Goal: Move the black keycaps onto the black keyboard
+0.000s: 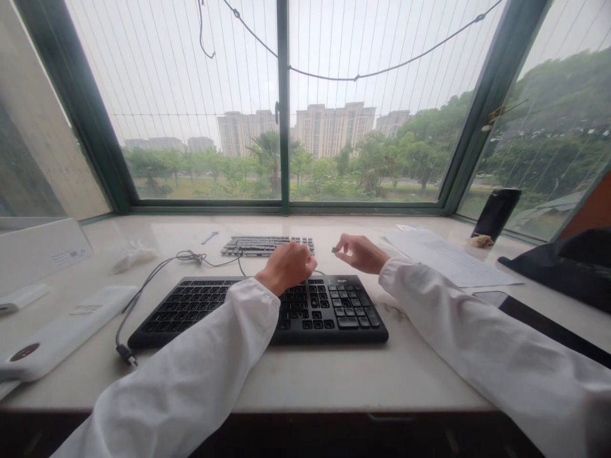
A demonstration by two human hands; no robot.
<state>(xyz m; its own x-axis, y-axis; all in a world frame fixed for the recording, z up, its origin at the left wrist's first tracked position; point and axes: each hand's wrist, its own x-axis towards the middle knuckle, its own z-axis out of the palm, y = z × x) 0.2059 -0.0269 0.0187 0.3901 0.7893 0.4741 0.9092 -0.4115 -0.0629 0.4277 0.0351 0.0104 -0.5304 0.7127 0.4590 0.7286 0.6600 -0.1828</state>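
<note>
A black keyboard (191,305) lies on the white counter in front of me. Its number pad at the right carries caps, while the keys on the left look like bare sockets. Behind it, dark keycaps (258,243) are laid out in rows. My right hand (361,253), raised beyond the number pad, pinches a small dark keycap (335,249) between thumb and finger. My left hand (289,266) is closed over the keyboard's far edge, in front of the laid-out caps. Its fingertips are turned away, so what they hold, if anything, is hidden.
A cable (153,280) with a USB plug (126,355) runs left of the keyboard. White devices (71,324) and a crumpled plastic bag (134,254) lie further left. On the right are paper sheets (443,257), a dark tablet-like slab (539,318) and a black upright object (496,213).
</note>
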